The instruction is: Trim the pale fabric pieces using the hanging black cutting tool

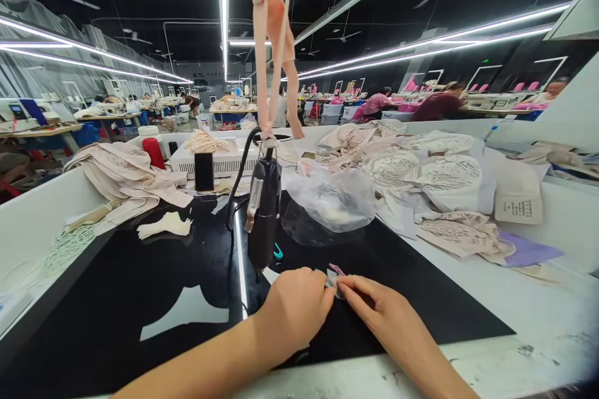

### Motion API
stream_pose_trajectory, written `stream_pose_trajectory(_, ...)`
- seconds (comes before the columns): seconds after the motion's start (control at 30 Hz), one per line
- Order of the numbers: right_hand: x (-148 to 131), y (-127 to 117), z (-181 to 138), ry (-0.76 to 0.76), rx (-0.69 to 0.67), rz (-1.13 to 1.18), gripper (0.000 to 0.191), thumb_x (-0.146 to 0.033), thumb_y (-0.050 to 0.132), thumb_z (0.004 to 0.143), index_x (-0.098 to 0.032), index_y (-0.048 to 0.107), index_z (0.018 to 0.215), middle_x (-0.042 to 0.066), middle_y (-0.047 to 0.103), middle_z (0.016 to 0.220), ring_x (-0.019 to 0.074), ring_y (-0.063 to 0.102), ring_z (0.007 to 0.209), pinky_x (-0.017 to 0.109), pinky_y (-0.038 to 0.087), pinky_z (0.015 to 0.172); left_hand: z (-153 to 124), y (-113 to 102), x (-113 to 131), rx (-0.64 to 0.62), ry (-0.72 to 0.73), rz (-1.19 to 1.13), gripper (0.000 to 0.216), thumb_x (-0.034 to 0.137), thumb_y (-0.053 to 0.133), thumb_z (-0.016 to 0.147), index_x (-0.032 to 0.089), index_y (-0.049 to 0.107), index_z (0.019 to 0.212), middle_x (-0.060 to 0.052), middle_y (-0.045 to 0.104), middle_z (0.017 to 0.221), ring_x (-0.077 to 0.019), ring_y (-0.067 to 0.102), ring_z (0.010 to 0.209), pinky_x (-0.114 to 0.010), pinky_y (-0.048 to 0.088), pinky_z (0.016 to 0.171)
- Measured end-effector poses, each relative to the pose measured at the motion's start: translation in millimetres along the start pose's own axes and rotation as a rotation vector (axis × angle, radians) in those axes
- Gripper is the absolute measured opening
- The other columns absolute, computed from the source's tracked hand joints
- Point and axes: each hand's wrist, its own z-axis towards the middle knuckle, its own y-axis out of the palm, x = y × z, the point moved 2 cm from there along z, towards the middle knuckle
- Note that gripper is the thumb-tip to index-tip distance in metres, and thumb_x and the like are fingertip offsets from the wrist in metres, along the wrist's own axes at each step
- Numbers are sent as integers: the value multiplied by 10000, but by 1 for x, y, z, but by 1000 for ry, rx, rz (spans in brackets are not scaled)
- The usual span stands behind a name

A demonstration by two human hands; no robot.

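Observation:
Both my hands meet low over the black work surface (397, 299), near its front edge. My left hand (299, 299) is closed, with its thumb and fingertips on a small pale, shiny piece (331, 278). Pinched in the fingertips of my right hand (374, 299) is the other side of that piece; its kind is too small to make out. A thin pink item (337, 269) sticks up beside the fingers. Just beyond my left hand hangs a black corded handheld tool (263, 218), its tip pointing down. A teal safety-pin-shaped item (277, 252) lies behind it.
Pinkish fabric strips (262, 62) hold up the tool. A clear plastic bag (337, 199) and patterned beige fabric pieces (444, 174) lie right of it. At left are a white cutout (187, 313), a cream scrap (165, 224) and heaped fabric (126, 174). Several people sit further back.

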Motion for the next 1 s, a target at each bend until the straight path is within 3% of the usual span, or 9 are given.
stream_pose_trajectory(0.17,2,0,0,5,-11,48,299,-406,506,837,-280,774,797,51,812,902,293,753,821,348,568,693,10,1,2,-10,-91,-206,288,325,480,976,182,727,935,-73,760,827,-219,709,728,-287,505,665)
stream_pose_trajectory(0.33,3,-1,-1,37,-5,94,304,-415,517,841,-263,779,811,48,802,841,271,734,762,326,531,670,16,5,-3,-39,-145,-386,211,220,493,922,172,686,850,10,693,679,-124,649,513,-206,455,530)
stream_pose_trajectory(0.7,-10,1,-11,77,49,164,278,-321,507,874,-202,743,788,13,725,717,188,637,664,272,447,619,9,9,-12,-47,-166,-459,160,220,484,873,200,610,776,57,580,574,-131,605,464,-224,390,507)
stream_pose_trajectory(1.0,-9,2,-11,90,22,261,278,-299,512,876,-192,758,803,21,741,760,188,647,700,265,452,642,11,6,-6,-61,-162,-510,226,344,502,891,200,642,789,41,652,655,-132,623,490,-234,424,537)
